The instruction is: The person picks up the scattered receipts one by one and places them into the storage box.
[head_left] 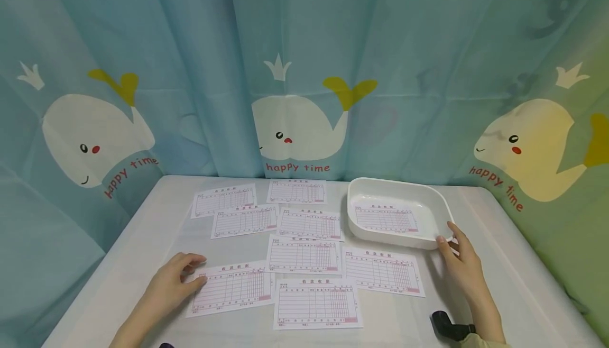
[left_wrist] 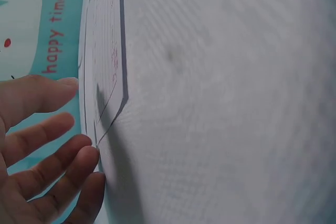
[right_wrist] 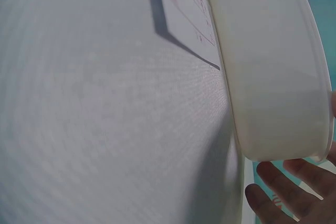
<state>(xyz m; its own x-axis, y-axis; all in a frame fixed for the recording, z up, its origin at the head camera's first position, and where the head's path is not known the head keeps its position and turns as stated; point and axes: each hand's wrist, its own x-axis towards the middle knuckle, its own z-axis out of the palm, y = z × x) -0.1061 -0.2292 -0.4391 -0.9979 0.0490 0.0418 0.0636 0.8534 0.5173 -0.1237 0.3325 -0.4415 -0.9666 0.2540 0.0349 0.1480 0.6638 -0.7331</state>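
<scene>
My left hand (head_left: 173, 280) hovers by the left edge of a printed receipt slip (head_left: 233, 289) at the front left, fingers loosely bent and thumb near its edge. In the left wrist view that hand (left_wrist: 50, 156) has spread fingers with nothing between them. My right hand (head_left: 460, 257) grips the near right corner of a white plastic tray (head_left: 397, 238), thumb and forefinger at the rim. From the right wrist view, other fingers (right_wrist: 283, 187) sit beside the tray's end wall (right_wrist: 278, 77). One receipt slip (head_left: 385, 217) lies flat inside the tray.
Several more receipt slips, such as the front middle one (head_left: 317, 304) and one before the tray (head_left: 383, 271), lie on the white tabletop (head_left: 147, 237), some edges touching or overlapping. A whale-print curtain (head_left: 304, 46) stands behind. A black object (head_left: 449, 327) is at my right wrist.
</scene>
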